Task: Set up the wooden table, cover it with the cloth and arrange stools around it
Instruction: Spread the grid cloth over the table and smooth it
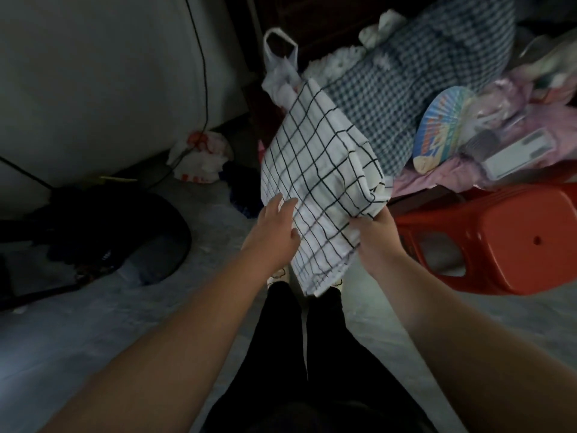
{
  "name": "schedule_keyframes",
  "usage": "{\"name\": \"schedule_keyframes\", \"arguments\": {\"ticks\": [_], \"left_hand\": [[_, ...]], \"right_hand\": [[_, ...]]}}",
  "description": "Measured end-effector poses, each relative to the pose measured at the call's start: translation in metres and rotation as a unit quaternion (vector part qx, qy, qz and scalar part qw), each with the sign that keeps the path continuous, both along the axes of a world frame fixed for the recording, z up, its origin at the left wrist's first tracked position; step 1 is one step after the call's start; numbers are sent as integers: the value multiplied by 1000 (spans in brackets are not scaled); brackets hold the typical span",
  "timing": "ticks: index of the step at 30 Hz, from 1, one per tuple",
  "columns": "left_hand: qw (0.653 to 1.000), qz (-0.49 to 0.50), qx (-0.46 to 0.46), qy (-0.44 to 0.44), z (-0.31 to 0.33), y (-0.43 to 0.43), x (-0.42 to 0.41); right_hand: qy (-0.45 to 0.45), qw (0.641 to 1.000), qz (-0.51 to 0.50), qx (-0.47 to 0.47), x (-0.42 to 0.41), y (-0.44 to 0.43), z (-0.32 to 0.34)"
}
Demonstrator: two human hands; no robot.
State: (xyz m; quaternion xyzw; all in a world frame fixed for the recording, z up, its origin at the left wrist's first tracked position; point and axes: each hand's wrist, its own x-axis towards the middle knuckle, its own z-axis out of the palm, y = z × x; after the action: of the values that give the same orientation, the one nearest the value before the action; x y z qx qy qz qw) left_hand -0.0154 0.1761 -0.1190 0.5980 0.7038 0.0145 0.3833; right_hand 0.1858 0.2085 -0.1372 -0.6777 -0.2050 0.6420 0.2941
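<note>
A folded white cloth (318,170) with a black grid pattern hangs in the air in front of me, above my legs. My right hand (373,235) grips its lower right edge, thumb on top. My left hand (274,226) lies at the cloth's left edge with fingers stretched out, touching it. Stacked red plastic stools (505,242) stand on the floor at the right. No wooden table is in view.
A pile of blue checked bedding (415,76) and pink fabric with a paper fan (440,126) sits behind the cloth. White plastic bags (281,67) hang nearby. A dark round object (125,232) lies on the grey floor at left, below a white wall.
</note>
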Motion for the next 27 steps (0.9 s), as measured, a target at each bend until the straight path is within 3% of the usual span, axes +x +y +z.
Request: {"name": "schedule_keyframes", "arguments": {"ticks": [8,15,21,27], "left_hand": [[998,-16,66,9,110,-26,-5],[991,-78,110,-25,150,-31,-9],[956,-230,150,-101,167,-42,11],[918,-341,106,-171,179,-115,55]], "right_hand": [[0,989,72,132,50,-43,124],[11,976,8,216,78,-114,193],[-65,950,-110,285,74,-224,216],[-114,903,-294,291,57,-382,250]]}}
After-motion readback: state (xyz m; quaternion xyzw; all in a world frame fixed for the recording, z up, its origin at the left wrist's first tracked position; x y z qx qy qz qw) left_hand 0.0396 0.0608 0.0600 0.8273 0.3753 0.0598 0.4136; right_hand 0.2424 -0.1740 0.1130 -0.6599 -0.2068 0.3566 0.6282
